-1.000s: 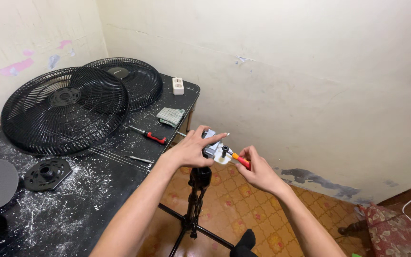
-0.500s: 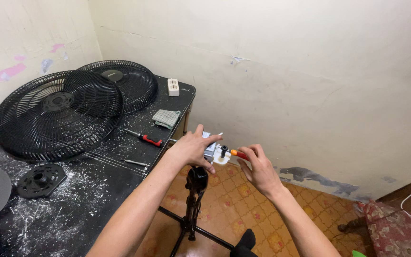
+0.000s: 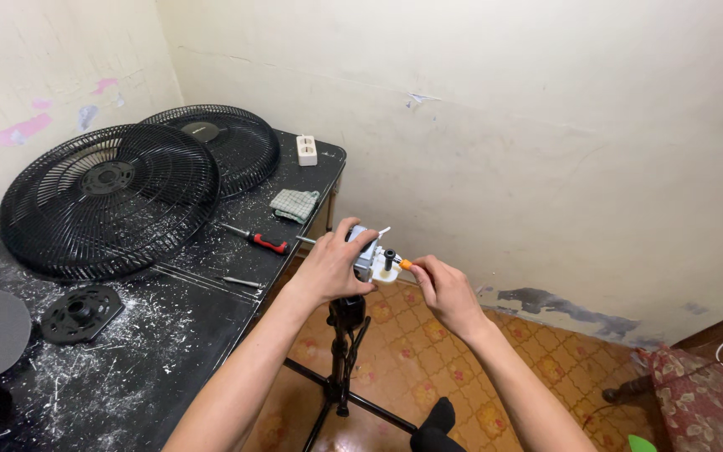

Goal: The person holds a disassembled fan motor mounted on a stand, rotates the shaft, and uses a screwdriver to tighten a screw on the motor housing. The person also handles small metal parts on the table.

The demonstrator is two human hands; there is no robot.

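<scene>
Left hand [image 3: 328,268] wrapped around small grey-white motor [image 3: 370,259] atop tripod [image 3: 340,351] — fingers closed over its top, thumb beneath. Right hand [image 3: 443,291] pinching orange-handled screwdriver [image 3: 403,264], tip at motor's near face, just beyond left fingertips. Versus a second ago: right hand drawn slightly back, grip shifted along handle — likely re-seating tip mid-turn. Motor unmoved, held steady.

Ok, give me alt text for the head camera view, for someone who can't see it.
Two bare hands work over a tripod: the left hand grips a small grey and white motor part, the right hand holds an orange-handled tool to it. Left of them, a dusty black table carries two black fan grilles, a red-handled screwdriver and a folded cloth.
</scene>
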